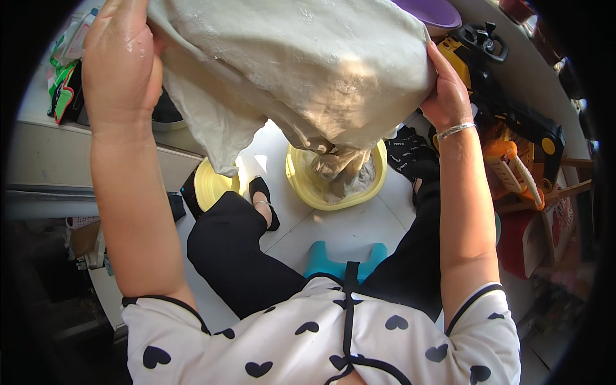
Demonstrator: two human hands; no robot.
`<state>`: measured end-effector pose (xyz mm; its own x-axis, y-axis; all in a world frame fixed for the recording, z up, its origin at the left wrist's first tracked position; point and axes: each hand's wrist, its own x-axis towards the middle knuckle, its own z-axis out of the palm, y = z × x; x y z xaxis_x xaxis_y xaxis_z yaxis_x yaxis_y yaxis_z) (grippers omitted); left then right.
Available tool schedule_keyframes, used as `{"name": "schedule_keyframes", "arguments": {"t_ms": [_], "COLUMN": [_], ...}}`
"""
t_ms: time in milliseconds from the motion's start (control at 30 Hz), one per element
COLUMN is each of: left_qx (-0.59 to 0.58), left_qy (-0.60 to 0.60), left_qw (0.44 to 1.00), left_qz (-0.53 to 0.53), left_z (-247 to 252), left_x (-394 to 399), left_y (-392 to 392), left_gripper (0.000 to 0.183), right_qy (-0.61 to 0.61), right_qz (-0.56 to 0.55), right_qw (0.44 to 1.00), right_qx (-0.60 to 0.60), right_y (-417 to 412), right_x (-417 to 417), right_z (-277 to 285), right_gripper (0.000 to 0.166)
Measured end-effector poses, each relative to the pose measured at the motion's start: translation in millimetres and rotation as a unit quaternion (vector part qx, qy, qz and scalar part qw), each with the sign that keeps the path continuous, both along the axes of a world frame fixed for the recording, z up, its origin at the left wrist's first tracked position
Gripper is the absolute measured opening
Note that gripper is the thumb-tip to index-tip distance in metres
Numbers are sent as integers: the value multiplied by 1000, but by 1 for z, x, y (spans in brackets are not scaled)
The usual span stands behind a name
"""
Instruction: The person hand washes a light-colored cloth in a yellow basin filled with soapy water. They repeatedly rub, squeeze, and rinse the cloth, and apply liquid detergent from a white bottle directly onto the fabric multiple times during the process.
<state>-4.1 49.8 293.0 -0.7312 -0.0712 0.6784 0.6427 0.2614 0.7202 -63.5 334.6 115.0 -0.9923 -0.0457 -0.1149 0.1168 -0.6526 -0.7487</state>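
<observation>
A wet, pale cloth (288, 62) with patches of suds is stretched between my raised hands, its top beyond the picture's upper edge. My left hand (120, 72) grips the cloth's left side; the fingertips are partly out of view. At the right edge my right hand (447, 91), above a silver bracelet, pinches the cloth. The lower end of the fabric hangs bunched into a yellow plastic basin (327, 207), which stands on the floor between my feet and holds cloudy, greyish water. Part of the basin is hidden behind the cloth.
A teal plastic stool (346, 255) is beneath me. Left of my left foot sits another yellow container (211, 187), beside a pale ledge (57, 154). To the right are a purple basin (433, 12), a black-and-yellow toy vehicle (519, 115) and an orange-and-white plastic object (515, 168).
</observation>
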Motion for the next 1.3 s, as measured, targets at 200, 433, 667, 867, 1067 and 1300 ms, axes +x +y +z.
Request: {"name": "schedule_keyframes", "arguments": {"t_ms": [200, 433, 667, 867, 1067, 1300], "left_qx": [222, 333, 375, 358, 171, 233], "left_qy": [-207, -346, -393, -244, -499, -423], "left_qw": [952, 874, 819, 858, 825, 852], "left_qz": [-31, -72, -187, -276, -200, -205], "left_z": [-48, -96, -106, -153, -238, -158], "left_x": [14, 21, 31, 34, 48, 38], "left_y": [-32, -42, -48, -48, -18, -2], "left_gripper": [34, 39, 52, 104, 71, 40], "right_qy": [-104, -166, -177, -195, -197, -30], "right_qz": [51, 35, 68, 98, 91, 108], "right_qw": [992, 984, 980, 971, 969, 989], "right_qx": [-48, -49, -64, -96, -117, -96], "right_y": [-9, 1, 11, 3, 7, 18], "right_x": [7, 9, 7, 17, 9, -2], "right_z": [1, 2, -7, 0, -17, -28], "right_gripper": [28, 22, 23, 23, 18, 21]}}
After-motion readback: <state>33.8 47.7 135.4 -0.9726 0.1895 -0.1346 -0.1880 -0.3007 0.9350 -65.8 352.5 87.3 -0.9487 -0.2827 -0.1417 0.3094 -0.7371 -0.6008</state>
